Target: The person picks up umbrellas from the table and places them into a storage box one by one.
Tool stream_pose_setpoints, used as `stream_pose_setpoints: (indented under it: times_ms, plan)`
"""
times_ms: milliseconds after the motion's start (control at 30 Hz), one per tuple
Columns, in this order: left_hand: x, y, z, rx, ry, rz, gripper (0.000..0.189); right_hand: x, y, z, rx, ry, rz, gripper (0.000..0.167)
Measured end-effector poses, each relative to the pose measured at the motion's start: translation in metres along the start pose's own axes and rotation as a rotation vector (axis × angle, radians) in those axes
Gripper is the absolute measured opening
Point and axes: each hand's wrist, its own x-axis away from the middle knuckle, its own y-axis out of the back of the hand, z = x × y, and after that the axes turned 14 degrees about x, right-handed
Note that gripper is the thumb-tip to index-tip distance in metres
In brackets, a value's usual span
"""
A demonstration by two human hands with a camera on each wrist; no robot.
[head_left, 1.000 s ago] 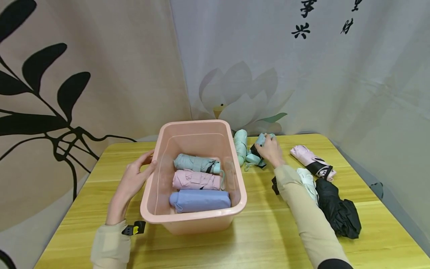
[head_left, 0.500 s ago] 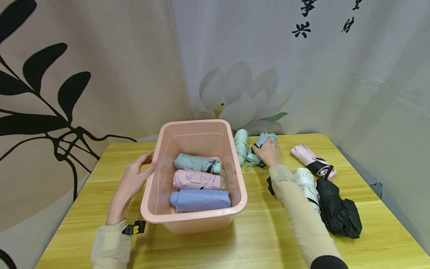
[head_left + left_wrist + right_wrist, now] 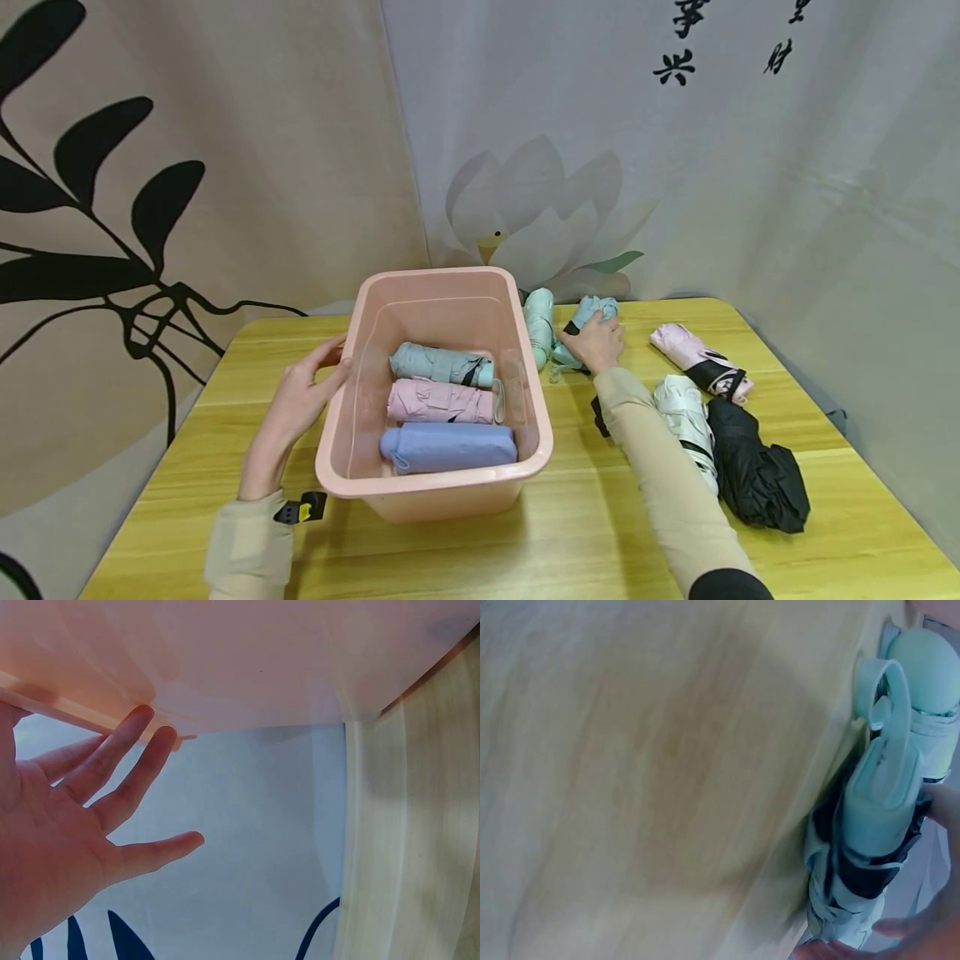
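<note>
A pink plastic bin (image 3: 442,492) stands mid-table, holding a grey-green folding umbrella (image 3: 438,365), a pink folding umbrella (image 3: 440,402) and a blue folding umbrella (image 3: 450,447) laid crosswise. My left hand (image 3: 303,396) rests against the bin's left side; in the left wrist view its fairly straight fingers (image 3: 124,780) touch beneath the rim. At the table's back, my right hand (image 3: 597,343) grips a light blue folding umbrella with a black band (image 3: 877,817), which lies on the table. The hand partly covers it from above. Beside it lies a mint folding umbrella (image 3: 538,325), apart from the hand.
Right of my right arm lie a pink-and-black umbrella (image 3: 697,360), a white umbrella (image 3: 686,425) and a black umbrella (image 3: 757,467). A small black object (image 3: 599,417) shows beside the right sleeve. A printed curtain (image 3: 547,167) hangs behind the wooden table (image 3: 585,533).
My right hand and forearm have shifted slightly left around the light blue umbrella, baring more of the white umbrella. The left hand and the bin keep their places.
</note>
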Motion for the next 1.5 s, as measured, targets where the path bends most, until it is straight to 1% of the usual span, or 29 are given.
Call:
stream_pose_setpoints:
  times_ms: [133,300,533,700,767,867,933,1033,1133,1267,1500]
  plan:
    - [0.0,0.0,0.0,0.004,0.0,-0.001,0.054,0.001,0.004,0.0,0.001,0.013,0.039,0.094]
    - [0.0,-0.001,0.0,0.002,-0.008,-0.006,0.054,0.0,0.007,-0.002,0.028,0.054,0.084,0.093]
    - [0.0,-0.001,0.001,0.006,-0.002,-0.001,0.056,0.001,0.008,-0.002,0.043,0.084,0.088,0.089]
    - [-0.001,-0.001,0.003,-0.002,-0.01,-0.001,0.055,0.001,0.004,-0.004,0.044,0.077,0.068,0.093]
    - [0.0,-0.001,0.003,-0.009,-0.023,-0.006,0.053,0.001,0.002,-0.005,0.034,0.072,0.058,0.092]
    - [0.0,-0.001,0.002,-0.01,-0.036,-0.008,0.052,0.001,0.0,-0.007,0.003,0.077,0.044,0.086]
    - [0.0,-0.001,0.001,-0.007,-0.038,-0.009,0.051,0.0,0.0,-0.008,-0.022,0.088,0.036,0.082]
    - [0.0,-0.001,0.0,-0.006,-0.035,-0.009,0.051,0.0,0.0,-0.009,-0.058,0.1,0.027,0.081]
    - [0.0,-0.001,0.001,-0.006,-0.032,-0.009,0.052,0.0,0.001,-0.009,-0.098,0.083,0.043,0.082]
    - [-0.001,-0.002,0.003,-0.005,-0.025,-0.002,0.053,0.0,0.003,-0.01,-0.122,0.057,0.073,0.081]
    - [-0.001,-0.001,0.004,0.005,-0.013,0.002,0.055,0.001,0.005,-0.014,-0.14,0.096,0.078,0.076]
